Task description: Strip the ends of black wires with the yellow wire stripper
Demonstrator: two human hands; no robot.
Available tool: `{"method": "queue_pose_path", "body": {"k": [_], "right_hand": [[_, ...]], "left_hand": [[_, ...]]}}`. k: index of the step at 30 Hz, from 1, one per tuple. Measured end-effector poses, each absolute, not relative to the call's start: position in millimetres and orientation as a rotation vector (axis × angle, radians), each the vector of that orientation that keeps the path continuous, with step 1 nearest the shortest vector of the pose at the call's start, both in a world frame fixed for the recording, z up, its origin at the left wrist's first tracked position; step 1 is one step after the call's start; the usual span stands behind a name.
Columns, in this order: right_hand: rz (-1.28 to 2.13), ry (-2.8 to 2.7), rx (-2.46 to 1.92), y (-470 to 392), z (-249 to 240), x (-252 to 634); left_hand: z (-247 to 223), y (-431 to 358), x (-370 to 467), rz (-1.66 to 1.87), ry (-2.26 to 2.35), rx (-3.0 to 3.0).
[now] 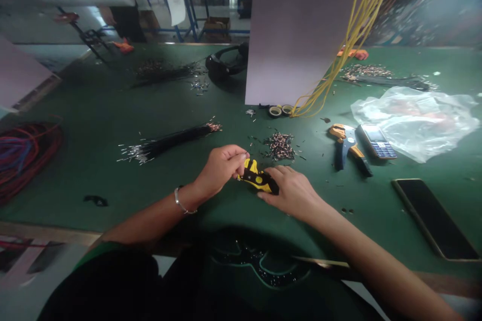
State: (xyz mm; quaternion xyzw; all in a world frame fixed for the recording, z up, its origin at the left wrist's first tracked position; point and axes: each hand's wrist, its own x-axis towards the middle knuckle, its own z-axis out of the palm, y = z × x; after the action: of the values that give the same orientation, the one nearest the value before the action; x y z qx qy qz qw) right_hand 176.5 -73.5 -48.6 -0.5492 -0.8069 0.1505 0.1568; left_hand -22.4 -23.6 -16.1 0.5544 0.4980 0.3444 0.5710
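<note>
Over the green table, my right hand [293, 190] is closed around the handles of a yellow-and-black wire stripper [259, 179]. My left hand [226, 165] is at the jaw end of this tool, thumb and forefinger pinched together. A tiny dark tip shows at those fingertips, too small to name. Just beyond the tool lies a pile of small copper-coloured pieces [280, 146]. To the left of it is a bundle of black wires [173, 141], with silvery ends on one side and copper-coloured ends on the other.
At right lie an orange-and-blue hand tool [348, 145], a keypad phone [376, 141], a clear plastic bag [417, 120] and a smartphone [437, 218]. Yellow wires [350, 45] hang beside an upright panel [293, 30]. Tape rolls [275, 111] sit at its foot. Red and blue cables [26, 155] lie left.
</note>
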Motion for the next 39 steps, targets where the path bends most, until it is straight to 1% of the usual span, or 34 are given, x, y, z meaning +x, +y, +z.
{"method": "queue_pose_path", "body": {"k": [3, 7, 9, 12, 14, 17, 21, 28, 39], "right_hand": [[0.358, -2.382, -1.536, -81.8, -57.5, 177.1], [0.436, -2.241, -1.551, -80.3, -64.3, 179.9], [0.625, -2.069, -1.556, -76.2, -63.4, 183.4], [1.153, -1.667, -1.495, -70.4, -56.1, 190.6], [1.443, -1.377, -1.354, -67.9, -48.6, 194.1], [1.614, -1.132, -1.087, -66.4, -38.4, 193.1], [1.695, -1.042, -0.956, -66.3, -35.8, 183.9], [1.694, -1.155, -1.009, -68.1, -48.9, 180.2], [1.67, -1.159, -0.987, -72.1, -51.4, 177.1]], "left_hand": [[-12.3, -18.5, -23.1, 0.83, 1.18, 1.28], [-10.4, -16.4, -25.2, 0.869, 1.178, 1.269], [-9.6, -16.5, -27.2, 0.888, 1.174, 1.265], [-7.1, -16.7, -30.0, 0.903, 1.194, 1.264], [-5.6, -16.9, -30.4, 0.892, 1.211, 1.269], [-6.4, -17.7, -28.6, 0.848, 1.24, 1.265], [-11.5, -20.2, -24.2, 0.795, 1.263, 1.298], [-11.8, -27.2, -18.8, 0.698, 1.205, 1.237], [-9.4, -32.9, -13.9, 0.646, 1.145, 1.09]]}}
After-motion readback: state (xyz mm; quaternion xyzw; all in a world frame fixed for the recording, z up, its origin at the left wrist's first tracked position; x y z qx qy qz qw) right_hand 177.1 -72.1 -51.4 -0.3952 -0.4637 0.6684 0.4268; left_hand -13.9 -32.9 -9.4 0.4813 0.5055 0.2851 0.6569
